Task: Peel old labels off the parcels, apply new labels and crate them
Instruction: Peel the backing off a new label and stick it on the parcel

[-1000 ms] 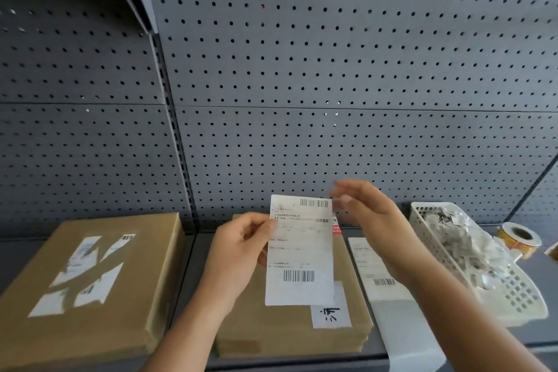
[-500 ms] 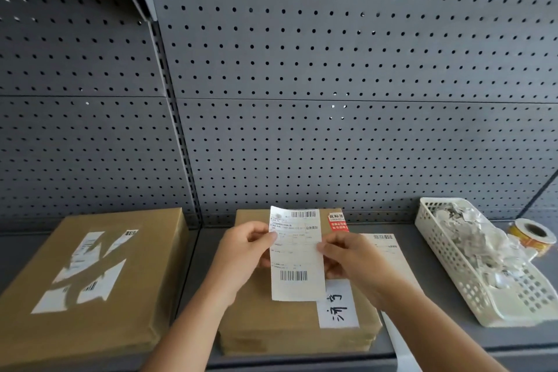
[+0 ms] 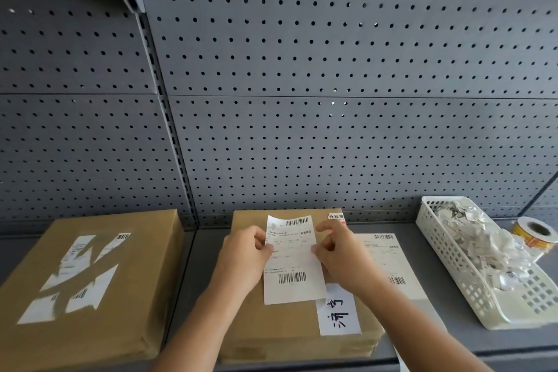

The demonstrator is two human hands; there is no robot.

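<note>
The new label [image 3: 291,260] is hovering over the top of the middle parcel [image 3: 271,329], printed side up; whether it is touching the cardboard I cannot tell. The left hand [image 3: 244,257] is pinching its left edge between thumb and fingers, and the right hand [image 3: 341,260] is pinching its right edge with curled fingers. The label's lower corner is overlapping a handwritten sticker [image 3: 339,309] on the parcel, and a red-and-white sticker [image 3: 336,217] is showing at the parcel's far right corner.

This parcel is sitting mid-shelf [image 3: 202,266], reaching to the front edge. A second label sheet [image 3: 389,263] is lying just beside it on the right. Toward the shelf's right end a white basket [image 3: 453,275] is holding paper scraps [image 3: 489,239], with a tape roll [image 3: 537,234] behind it. Toward the left end another parcel [image 3: 126,296] is carrying torn label remnants [image 3: 75,275].
</note>
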